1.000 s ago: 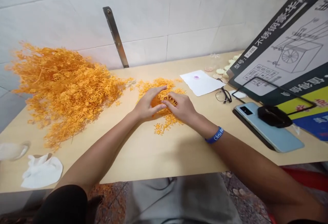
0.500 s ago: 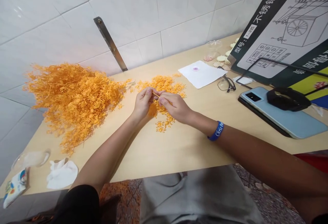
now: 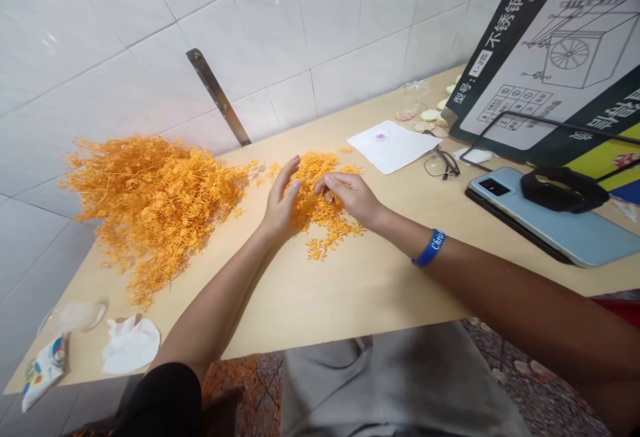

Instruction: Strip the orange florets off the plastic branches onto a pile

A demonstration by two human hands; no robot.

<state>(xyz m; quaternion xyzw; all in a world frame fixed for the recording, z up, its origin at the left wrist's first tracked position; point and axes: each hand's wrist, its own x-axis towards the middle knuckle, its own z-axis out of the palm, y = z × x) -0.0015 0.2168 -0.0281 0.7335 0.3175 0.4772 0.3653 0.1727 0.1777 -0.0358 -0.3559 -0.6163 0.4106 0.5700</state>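
Observation:
My left hand [image 3: 281,202] is raised at the left side of a small heap of orange sprigs [image 3: 317,167], its thumb and fingers apart and nothing in it. Over the heap's right part is my right hand [image 3: 353,198], fingers curled and thumb near the index finger; whether something small is between them I cannot make out. A blue wristband [image 3: 430,248] circles the right wrist. To the left lies a large bundle of orange dried-looking flowers [image 3: 155,204], touching neither hand.
White paper [image 3: 393,146], eyeglasses [image 3: 441,162] and a light blue phone [image 3: 555,220] with a black strapped item [image 3: 563,189] lie right. A printed box [image 3: 540,77] leans behind. Front left hold a crumpled tissue [image 3: 131,346] and a small packet [image 3: 45,372]. A metal bracket [image 3: 219,96] stands against the wall.
My hands, together over the small heap before, have moved apart. The left fingers have opened and the right hand has shifted slightly right.

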